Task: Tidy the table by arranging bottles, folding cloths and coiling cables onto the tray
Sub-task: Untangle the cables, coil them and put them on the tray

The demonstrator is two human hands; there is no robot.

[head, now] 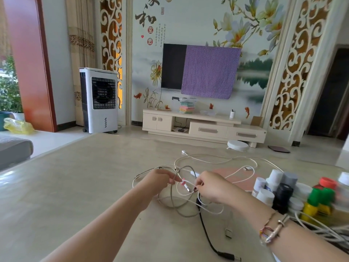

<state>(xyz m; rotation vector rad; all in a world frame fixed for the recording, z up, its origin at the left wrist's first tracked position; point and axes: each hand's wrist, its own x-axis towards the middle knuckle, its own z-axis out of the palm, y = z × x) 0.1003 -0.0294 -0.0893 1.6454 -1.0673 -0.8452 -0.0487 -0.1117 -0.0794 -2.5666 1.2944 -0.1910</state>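
- We take the tangle of cables (188,188) as our landmark; it lies on the worktop (85,176) straight ahead of us, loops spreading away from us and towards the bottles.
- Our left hand (158,181) sits at the tangle's left edge, fingers curled and pinching a grey strand where several loops cross.
- Our right hand (211,186) sits at the tangle's right side, fingertips pinched on a thin white cable near a small plug with a pink-red tip (183,183).
- The two hands are close together, with that plug between them; neither is clearly nearer, so the knot lies in the gap they bracket.
- The white loops run long from the tangle out to the far right, ending in a connector (184,152) beyond it; a black cable (205,229) runs from the tangle towards us, its plug (229,257) at the near edge.
- Right of the tangle stands the cluster of bottles (279,188), with more white cable (324,229) piled on its near side; a pink surface (236,176) shows beyond the tangle, whether tray or cloth we cannot tell.
- We judge the next move turns on drawing the hands apart sideways, across the tangle's width, to free one strand for coiling.
- The risk, we think, is tightening the crossing grey loops.
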